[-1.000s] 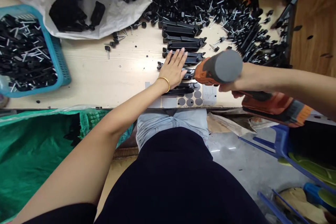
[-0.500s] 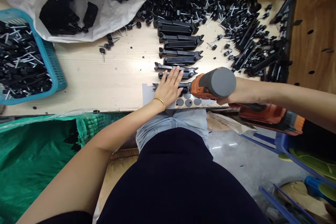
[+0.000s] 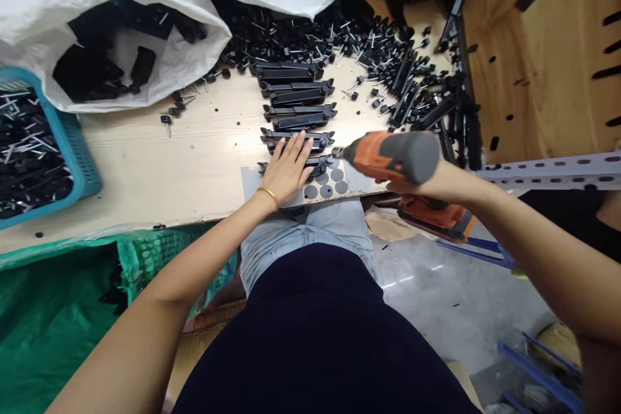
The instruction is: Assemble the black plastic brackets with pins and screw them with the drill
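My left hand (image 3: pixel 285 173) lies flat with its fingers stretched out over the nearest black plastic bracket (image 3: pixel 320 164), its fingertips reaching the bracket behind. In my right hand (image 3: pixel 444 182) is an orange and grey cordless drill (image 3: pixel 376 154), held level with its chuck pointing left. The tip of the drill is close to the right end of the nearest bracket; whether they touch I cannot tell. Beyond my left hand, several more black brackets (image 3: pixel 298 119) are lined up in a column. A grey sheet with round dark spots (image 3: pixel 326 191) lies under the nearest bracket.
Black-headed screws (image 3: pixel 291 35) are heaped along the back of the table (image 3: pixel 194 162). More fill a blue basket (image 3: pixel 87 162) at left. A white sack (image 3: pixel 184 77) holds black parts. Green sacking (image 3: pixel 53 317) hangs at front left; a wooden board (image 3: pixel 538 65) stands at right.
The drill has drawn back to the right from the nearest bracket, so its chuck and the bracket's right end now show. My left hand stays flat on the bracket. The whole view has shifted.
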`<action>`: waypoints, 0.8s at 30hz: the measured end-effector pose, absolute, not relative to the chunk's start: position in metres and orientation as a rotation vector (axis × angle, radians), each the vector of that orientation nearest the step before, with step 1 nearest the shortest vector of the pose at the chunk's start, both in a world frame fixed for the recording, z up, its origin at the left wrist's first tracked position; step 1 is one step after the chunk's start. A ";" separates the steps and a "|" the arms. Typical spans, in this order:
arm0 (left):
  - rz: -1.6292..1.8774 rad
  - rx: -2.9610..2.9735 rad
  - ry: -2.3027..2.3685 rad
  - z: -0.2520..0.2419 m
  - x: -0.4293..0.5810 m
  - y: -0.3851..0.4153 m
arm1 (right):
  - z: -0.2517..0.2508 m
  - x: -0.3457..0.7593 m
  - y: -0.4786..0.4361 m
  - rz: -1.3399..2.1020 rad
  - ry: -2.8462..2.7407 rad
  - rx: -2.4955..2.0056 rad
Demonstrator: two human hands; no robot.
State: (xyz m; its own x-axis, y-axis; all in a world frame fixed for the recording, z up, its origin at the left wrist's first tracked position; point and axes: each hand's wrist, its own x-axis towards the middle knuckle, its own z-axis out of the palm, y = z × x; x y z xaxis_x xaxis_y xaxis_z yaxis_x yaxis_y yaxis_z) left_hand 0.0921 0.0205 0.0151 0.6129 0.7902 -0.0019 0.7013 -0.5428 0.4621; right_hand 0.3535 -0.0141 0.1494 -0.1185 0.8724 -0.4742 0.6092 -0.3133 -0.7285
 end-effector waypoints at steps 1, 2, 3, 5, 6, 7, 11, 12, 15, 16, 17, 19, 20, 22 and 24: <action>0.342 2.416 1.166 0.016 0.094 0.017 | 0.155 0.363 -0.021 1.390 -1.580 -1.892; 0.398 2.403 1.144 0.015 0.097 0.014 | 0.160 0.374 -0.028 1.359 -1.492 -1.916; 0.453 2.379 1.123 0.014 0.101 0.011 | 0.163 0.384 -0.034 1.295 -1.392 -1.935; 0.548 2.304 1.106 0.007 0.109 0.008 | 0.160 0.403 -0.042 1.100 -1.226 -1.901; 0.588 2.265 1.106 0.003 0.113 0.008 | 0.154 0.412 -0.045 0.995 -1.185 -1.839; 0.623 2.230 1.106 -0.001 0.116 0.008 | 0.145 0.421 -0.046 0.894 -1.164 -1.770; 0.694 2.162 1.095 -0.010 0.121 0.012 | 0.102 0.444 -0.042 0.542 -1.126 -1.661; 0.685 2.155 1.095 -0.010 0.121 0.012 | 0.095 0.447 -0.040 0.481 -1.112 -1.672; 0.637 2.128 1.101 -0.006 0.120 0.013 | 0.087 0.450 -0.035 0.470 -1.100 -1.727; 0.624 2.116 1.101 -0.004 0.120 0.014 | 0.088 0.450 -0.033 0.506 -1.114 -1.751; 0.613 2.099 1.102 -0.002 0.121 0.014 | 0.089 0.449 -0.030 0.533 -1.134 -1.779; 0.607 2.054 1.112 0.003 0.120 0.011 | 0.091 0.448 -0.026 0.508 -1.172 -1.844; 0.616 2.023 1.116 0.006 0.119 0.008 | 0.091 0.447 -0.024 0.483 -1.191 -1.879; 0.651 1.919 1.117 0.014 0.116 -0.005 | 0.093 0.450 -0.029 0.419 -1.216 -1.942; 0.647 1.709 1.128 0.022 0.110 -0.022 | 0.098 0.457 -0.045 0.460 -1.283 -2.123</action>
State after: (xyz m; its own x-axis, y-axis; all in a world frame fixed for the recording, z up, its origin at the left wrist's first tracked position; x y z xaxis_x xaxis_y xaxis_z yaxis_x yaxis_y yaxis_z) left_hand 0.1097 -0.0217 0.0224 0.4334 0.8985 -0.0696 0.3937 -0.1193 0.9115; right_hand 0.4565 -0.0446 0.0983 0.4703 0.8823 0.0161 0.6709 -0.3456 -0.6561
